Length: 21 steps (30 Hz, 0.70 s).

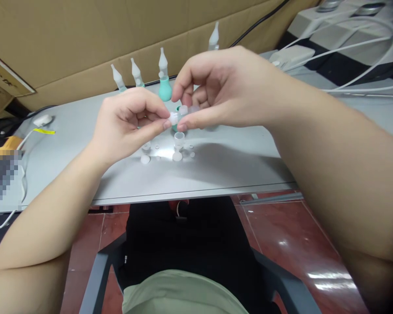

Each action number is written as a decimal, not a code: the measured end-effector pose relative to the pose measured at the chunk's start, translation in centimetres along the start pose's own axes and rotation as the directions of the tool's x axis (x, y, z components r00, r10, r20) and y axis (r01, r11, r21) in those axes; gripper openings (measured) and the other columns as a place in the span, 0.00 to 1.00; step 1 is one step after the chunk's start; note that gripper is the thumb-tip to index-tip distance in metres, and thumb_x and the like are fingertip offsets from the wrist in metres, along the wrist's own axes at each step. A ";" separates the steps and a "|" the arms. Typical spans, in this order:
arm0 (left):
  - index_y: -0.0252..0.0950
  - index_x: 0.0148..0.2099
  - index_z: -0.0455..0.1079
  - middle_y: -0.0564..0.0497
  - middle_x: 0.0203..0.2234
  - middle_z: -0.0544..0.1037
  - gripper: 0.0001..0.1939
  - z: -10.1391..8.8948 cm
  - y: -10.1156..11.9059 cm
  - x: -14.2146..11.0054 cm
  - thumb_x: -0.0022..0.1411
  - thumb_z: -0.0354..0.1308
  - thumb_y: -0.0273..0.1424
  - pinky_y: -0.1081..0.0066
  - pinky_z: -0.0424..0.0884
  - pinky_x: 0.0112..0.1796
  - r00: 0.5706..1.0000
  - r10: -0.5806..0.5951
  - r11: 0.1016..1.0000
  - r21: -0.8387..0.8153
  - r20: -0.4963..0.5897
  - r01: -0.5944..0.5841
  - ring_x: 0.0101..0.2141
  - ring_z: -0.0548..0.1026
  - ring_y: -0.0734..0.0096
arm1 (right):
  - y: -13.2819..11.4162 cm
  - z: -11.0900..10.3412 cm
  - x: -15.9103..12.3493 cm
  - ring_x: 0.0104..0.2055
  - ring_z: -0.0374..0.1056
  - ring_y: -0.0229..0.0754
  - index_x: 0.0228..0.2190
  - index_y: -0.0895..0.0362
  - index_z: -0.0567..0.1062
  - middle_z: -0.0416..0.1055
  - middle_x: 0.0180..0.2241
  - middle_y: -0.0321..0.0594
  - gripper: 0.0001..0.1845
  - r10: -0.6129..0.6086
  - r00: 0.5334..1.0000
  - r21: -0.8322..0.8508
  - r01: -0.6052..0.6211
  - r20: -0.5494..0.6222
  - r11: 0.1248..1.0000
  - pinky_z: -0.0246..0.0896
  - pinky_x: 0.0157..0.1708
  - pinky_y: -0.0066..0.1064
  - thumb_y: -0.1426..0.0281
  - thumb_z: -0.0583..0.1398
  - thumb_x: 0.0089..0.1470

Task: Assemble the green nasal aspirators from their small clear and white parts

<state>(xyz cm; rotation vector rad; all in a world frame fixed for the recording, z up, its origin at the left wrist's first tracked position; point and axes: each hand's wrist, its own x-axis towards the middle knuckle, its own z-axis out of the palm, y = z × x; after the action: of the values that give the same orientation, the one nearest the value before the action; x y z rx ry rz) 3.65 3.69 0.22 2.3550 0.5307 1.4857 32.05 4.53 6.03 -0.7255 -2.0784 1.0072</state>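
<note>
My left hand (131,122) pinches the left end of a small translucent plastic tube piece (183,110) between thumb and fingertips. Around the right end of this piece my right hand (221,89) is closed, its thumb lying below; a round knob shows on top. Whether it is one part or two joined parts I cannot tell. Partly hidden behind the hands is a teal bulb (174,127). Under them on the table stands a clear cup (179,138), with white discs (145,159) and several tiny round parts (192,155) around it.
Along the back stand nasal aspirators with pale pointed tips, one with its teal bulb (164,89) in full view, another (214,37) behind my right hand. A white cable (353,43) and grey-black equipment (334,56) lie right. The grey table (134,185) meets a cardboard wall (101,35).
</note>
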 end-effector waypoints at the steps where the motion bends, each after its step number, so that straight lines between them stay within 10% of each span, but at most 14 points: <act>1: 0.46 0.52 0.93 0.47 0.44 0.91 0.22 0.1 -0.5 -0.1 0.78 0.83 0.59 0.58 0.89 0.37 1.000 -0.014 1.000 -0.015 0.006 0.014 0.39 0.88 0.63 | 0.1 0.1 0.0 0.34 0.80 0.39 0.42 0.49 0.87 0.85 0.38 0.33 0.20 -0.025 0.999 0.040 0.026 -0.028 0.999 0.74 0.31 0.31 0.74 0.87 0.53; 7: 0.48 0.68 0.92 0.47 0.48 0.94 0.31 0.4 -2.3 -0.6 0.73 0.88 0.58 0.64 0.90 0.35 0.998 -0.040 0.989 -0.146 -0.045 0.033 0.36 0.88 0.68 | 1.0 0.5 0.8 0.38 0.83 0.37 0.37 0.50 0.84 0.87 0.44 0.34 0.26 -0.232 0.971 0.182 0.240 -0.064 0.954 0.82 0.37 0.25 0.63 0.92 0.51; 21: 0.47 0.59 0.96 0.48 0.45 0.95 0.21 0.5 0.0 -0.2 0.73 0.90 0.50 0.72 0.84 0.32 0.993 -0.118 0.972 -0.209 -0.027 0.110 0.33 0.85 0.73 | 1.7 0.9 1.0 0.47 0.91 0.46 0.36 0.49 0.89 0.90 0.43 0.35 0.27 -0.308 0.942 0.283 0.334 -0.133 0.899 0.91 0.48 0.33 0.55 0.96 0.51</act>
<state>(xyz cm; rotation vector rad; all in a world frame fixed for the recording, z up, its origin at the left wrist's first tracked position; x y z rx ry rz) 4.06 3.59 -0.19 2.1047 0.4858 1.4618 31.01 5.77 4.60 -0.2510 -1.8360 1.0508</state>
